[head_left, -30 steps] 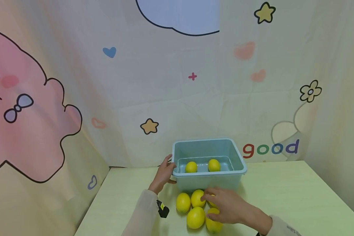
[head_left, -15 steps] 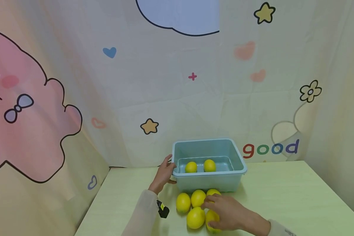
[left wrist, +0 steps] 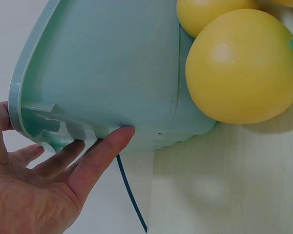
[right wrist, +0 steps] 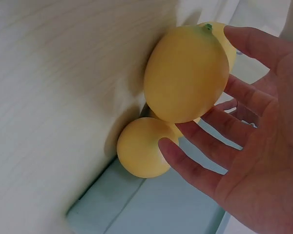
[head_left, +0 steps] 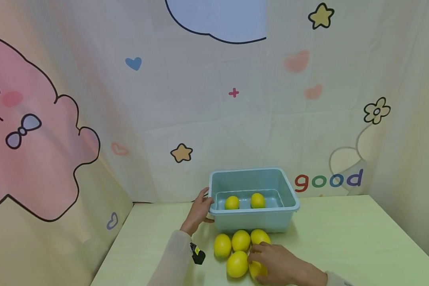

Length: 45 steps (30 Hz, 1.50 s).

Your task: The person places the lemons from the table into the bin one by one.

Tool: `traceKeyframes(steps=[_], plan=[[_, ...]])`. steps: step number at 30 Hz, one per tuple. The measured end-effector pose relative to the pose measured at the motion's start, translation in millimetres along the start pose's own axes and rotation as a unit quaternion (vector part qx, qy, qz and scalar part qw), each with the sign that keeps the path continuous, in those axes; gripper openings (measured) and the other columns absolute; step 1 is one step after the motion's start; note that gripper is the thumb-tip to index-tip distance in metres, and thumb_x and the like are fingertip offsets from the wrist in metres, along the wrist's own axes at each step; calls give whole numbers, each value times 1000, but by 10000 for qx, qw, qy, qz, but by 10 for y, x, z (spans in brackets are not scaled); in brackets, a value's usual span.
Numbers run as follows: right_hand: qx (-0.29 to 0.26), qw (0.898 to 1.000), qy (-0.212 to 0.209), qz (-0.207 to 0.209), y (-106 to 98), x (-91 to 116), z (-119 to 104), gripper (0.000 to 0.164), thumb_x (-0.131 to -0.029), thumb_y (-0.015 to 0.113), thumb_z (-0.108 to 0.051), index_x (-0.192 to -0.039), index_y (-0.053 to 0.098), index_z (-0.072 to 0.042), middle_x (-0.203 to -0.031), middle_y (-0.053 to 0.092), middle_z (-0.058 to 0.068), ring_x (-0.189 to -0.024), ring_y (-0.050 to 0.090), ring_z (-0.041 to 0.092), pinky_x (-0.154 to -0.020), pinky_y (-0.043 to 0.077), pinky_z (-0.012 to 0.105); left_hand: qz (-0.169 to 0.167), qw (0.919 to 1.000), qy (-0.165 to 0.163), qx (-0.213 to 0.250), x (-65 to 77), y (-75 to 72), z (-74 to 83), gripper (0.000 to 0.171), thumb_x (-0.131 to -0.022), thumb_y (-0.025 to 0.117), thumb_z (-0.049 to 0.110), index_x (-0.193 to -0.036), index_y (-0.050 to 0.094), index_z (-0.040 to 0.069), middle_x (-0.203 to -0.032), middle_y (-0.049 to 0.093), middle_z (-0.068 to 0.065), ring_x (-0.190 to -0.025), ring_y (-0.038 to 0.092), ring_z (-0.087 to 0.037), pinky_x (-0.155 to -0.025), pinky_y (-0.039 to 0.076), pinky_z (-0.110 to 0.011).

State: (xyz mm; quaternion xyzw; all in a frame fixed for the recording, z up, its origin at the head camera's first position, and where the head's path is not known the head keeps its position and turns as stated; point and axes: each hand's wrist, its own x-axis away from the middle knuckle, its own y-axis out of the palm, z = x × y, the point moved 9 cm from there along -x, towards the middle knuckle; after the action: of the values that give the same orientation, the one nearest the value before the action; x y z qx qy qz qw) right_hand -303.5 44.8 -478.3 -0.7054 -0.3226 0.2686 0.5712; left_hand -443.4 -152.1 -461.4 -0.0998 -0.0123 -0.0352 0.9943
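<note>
A light-blue plastic basin [head_left: 252, 221] stands against the back wall with two yellow lemons inside, one lemon [head_left: 231, 203] left and another lemon [head_left: 258, 200] right. My left hand [head_left: 199, 208] holds the basin's left end, its fingers at the rim and the thumb along the outer wall in the left wrist view. In front of the basin lie several more lemons. My right hand [head_left: 277, 262] is over the front right lemon [right wrist: 188, 73], partly hiding it in the head view. In the right wrist view its fingers spread loosely around that lemon, the thumb near the green stem end.
Left of the right hand sit the front lemon [head_left: 237, 264] and, behind it, a lemon [head_left: 222, 246] and a middle lemon [head_left: 241, 241]. Another lemon [head_left: 260, 236] lies near the basin's front. A printed curtain [head_left: 236, 131] closes the table [head_left: 157, 238] off behind.
My right hand has moved down and slightly right, toward the front right lemon, uncovering the back right one. The right lemon in the basin has rolled slightly. My left hand has stayed at the basin.
</note>
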Motion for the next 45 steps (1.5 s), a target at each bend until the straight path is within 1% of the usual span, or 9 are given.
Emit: traceKeyframes(steps=[6,11,16,18,22,26,36,39,45], plan=[[-381,9976,431,-383,131,-8,98,34,-83,73,-44,-115,64,-38,-126,60,-10,-99,53,9,-87,54,41,6,10000,22,-18,-3,-2,3,65,-96,47,27,-157,24,21,-151,41,-22,-127,52,-45,-68,60,-52],[-751,9926,654,-697,230,16,128,35,-83,72,-51,-116,62,-44,-123,59,-14,-97,53,7,-89,54,43,-20,10000,52,-45,-2,6,1,64,-97,46,27,-157,23,21,-151,40,-23,-124,55,-42,-66,61,-50],[-735,9921,586,-834,294,27,126,48,-77,69,-65,-119,60,-44,-123,60,-15,-96,53,8,-87,55,44,-15,10000,36,-47,2,11,-3,64,-97,46,28,-156,24,22,-151,40,-23,-124,55,-42,-66,61,-48],[-702,9924,485,-881,324,30,115,52,-76,67,-68,-121,60,-43,-120,59,-16,-93,53,6,-83,55,40,-18,10000,11,-35,1,11,-5,64,-97,46,28,-156,24,22,-152,39,-23,-125,54,-43,-66,61,-49],[-626,9928,319,-970,377,31,99,50,-79,64,-68,-121,60,-42,-115,57,-17,-89,49,4,-78,54,35,-46,10000,-1,-26,-1,14,-2,64,-97,46,27,-157,23,21,-152,39,-23,-126,52,-44,-66,61,-48],[-605,9928,306,-988,407,23,116,48,-80,64,-67,-120,60,-41,-113,57,-18,-89,49,4,-79,54,34,-72,10000,6,-15,-3,16,1,65,-97,46,27,-157,22,20,-152,38,-23,-127,52,-45,-66,61,-48],[-542,9938,191,-948,409,22,103,45,-82,62,-67,-117,61,-39,-109,57,-18,-86,48,2,-82,54,30,-49,10000,-24,-28,-3,17,-23,66,-96,47,28,-157,23,21,-151,40,-22,-126,53,-44,-66,61,-49],[-612,9929,315,-968,369,43,113,45,-80,62,-68,-115,61,-41,-110,57,-18,-85,48,2,-81,53,29,-58,10000,-8,-20,1,18,-20,66,-96,47,28,-157,22,21,-151,40,-22,-126,52,-44,-67,61,-49],[-758,9890,776,-1002,238,109,160,53,-74,66,-71,-117,60,-43,-121,60,-15,-92,52,6,-88,55,39,-33,10000,1,-31,2,14,-13,65,-96,46,28,-157,23,21,-151,41,-22,-127,52,-45,-67,61,-49]])
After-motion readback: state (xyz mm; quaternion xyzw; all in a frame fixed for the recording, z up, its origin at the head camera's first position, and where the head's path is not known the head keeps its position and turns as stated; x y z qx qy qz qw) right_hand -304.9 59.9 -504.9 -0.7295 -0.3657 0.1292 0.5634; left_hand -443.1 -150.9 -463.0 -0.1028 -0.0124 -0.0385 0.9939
